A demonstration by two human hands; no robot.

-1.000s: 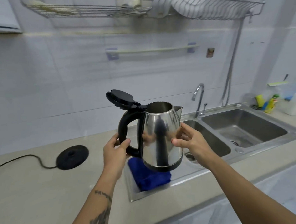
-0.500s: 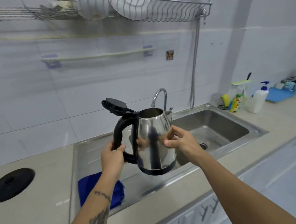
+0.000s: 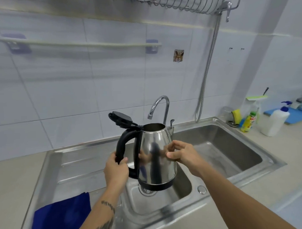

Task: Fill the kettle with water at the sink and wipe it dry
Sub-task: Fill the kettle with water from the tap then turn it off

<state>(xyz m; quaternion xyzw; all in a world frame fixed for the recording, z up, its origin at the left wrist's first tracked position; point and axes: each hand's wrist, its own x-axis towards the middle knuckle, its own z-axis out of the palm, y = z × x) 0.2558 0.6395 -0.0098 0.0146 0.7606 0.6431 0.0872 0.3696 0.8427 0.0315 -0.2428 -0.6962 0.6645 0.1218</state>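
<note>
A shiny steel kettle [image 3: 155,153] with a black handle and its black lid flipped open hangs upright over the small left basin of the sink [image 3: 180,195]. My left hand [image 3: 115,170] grips the black handle. My right hand [image 3: 182,152] holds the kettle's steel side. The curved chrome tap [image 3: 161,103] stands just behind the kettle, its spout a little above and to the right of the open mouth. No water is visible running. A blue cloth [image 3: 61,216] lies on the steel drainboard at lower left.
The larger right basin [image 3: 225,146] lies beyond my right arm. Bottles, a sponge and a white pump bottle [image 3: 275,120] crowd the counter at right. A flexible hose [image 3: 208,61] hangs on the wall below a wire dish rack [image 3: 185,1]. Beige counter edges the sink.
The kettle, held in both hands, has travelled right from above the blue cloth to over the small basin, under the tap. The black kettle base has dropped out of view at left.
</note>
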